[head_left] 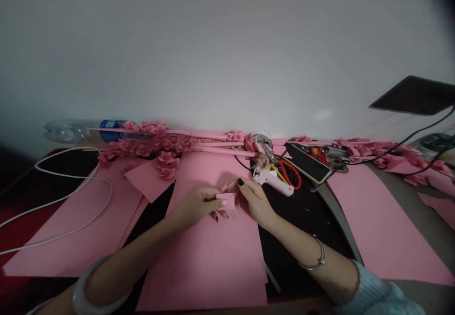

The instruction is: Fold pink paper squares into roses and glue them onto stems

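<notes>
A small folded piece of pink paper (pixel 229 202) is pinched between the thumb and fingers of my left hand (pixel 199 206), above a large pink sheet. Around the right edge of the same paper curl the fingers of my right hand (pixel 258 203), partly hidden behind it, with the thumb up near its top corner. Beneath the hands lies the large pink paper sheet (pixel 202 263). A thin translucent strip (pixel 256 251) runs from below the folded paper towards the front edge of the sheet. Just behind my right hand rests a pale pink glue gun (pixel 273 182).
Red-handled scissors (pixel 294 175) and a phone (pixel 308 163) lie behind the glue gun. Pink paper roses (pixel 167 163) line the wall, with a plastic bottle (pixel 71 131) at left. A white cable (pixel 108 196) loops over sheets at left. Another pink sheet (pixel 384 229) lies right.
</notes>
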A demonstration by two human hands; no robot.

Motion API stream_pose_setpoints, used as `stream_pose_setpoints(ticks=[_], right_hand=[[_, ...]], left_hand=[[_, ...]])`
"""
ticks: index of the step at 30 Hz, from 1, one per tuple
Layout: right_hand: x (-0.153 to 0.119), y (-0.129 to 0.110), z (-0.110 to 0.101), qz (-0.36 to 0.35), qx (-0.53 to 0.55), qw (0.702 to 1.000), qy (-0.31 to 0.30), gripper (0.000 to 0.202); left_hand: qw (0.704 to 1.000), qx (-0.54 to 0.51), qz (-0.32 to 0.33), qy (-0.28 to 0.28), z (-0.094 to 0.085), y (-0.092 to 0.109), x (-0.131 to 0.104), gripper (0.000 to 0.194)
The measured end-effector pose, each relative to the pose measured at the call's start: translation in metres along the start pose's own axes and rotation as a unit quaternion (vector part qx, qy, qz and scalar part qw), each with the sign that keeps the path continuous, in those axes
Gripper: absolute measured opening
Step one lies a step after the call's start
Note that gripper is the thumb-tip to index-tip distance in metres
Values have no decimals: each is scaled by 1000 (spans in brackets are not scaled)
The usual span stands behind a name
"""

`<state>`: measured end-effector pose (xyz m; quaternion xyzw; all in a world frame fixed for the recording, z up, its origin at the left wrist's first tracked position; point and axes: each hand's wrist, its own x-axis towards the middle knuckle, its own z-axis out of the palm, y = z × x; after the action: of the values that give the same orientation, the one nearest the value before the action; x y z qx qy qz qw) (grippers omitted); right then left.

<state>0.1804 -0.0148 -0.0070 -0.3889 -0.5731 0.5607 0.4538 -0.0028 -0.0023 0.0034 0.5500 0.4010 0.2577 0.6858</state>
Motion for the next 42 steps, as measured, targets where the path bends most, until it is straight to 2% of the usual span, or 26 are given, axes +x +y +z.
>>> stream_pose_setpoints(ticks=[6,14,19,22,26,32,42], right_hand=[[-2,-2,0,3,37,998,-41,42],[-1,-2,2,25,95,993,-61,47],[-4,-3,1,2,17,998,-62,51],[-6,-9,1,-48,-68,994,-71,51],[-6,-15,1,-139,-203,967,-72,50],[-4,-10,-2,-267,-329,902,-82,43],[-4,-8,-5,-306,-435,841,-99,49]], left_hand=[[999,-16,-8,41,-3,-6,2,23],[996,-22,-34,74,-2,-1,-1,28],[996,-31,-44,77,-2,-2,-2,31],[995,-40,-48,71,-3,-2,-1,31],[994,-64,-58,73,-3,0,-1,32],[990,-82,-77,80,-3,3,0,35],[995,-42,-56,65,-5,-2,2,26]])
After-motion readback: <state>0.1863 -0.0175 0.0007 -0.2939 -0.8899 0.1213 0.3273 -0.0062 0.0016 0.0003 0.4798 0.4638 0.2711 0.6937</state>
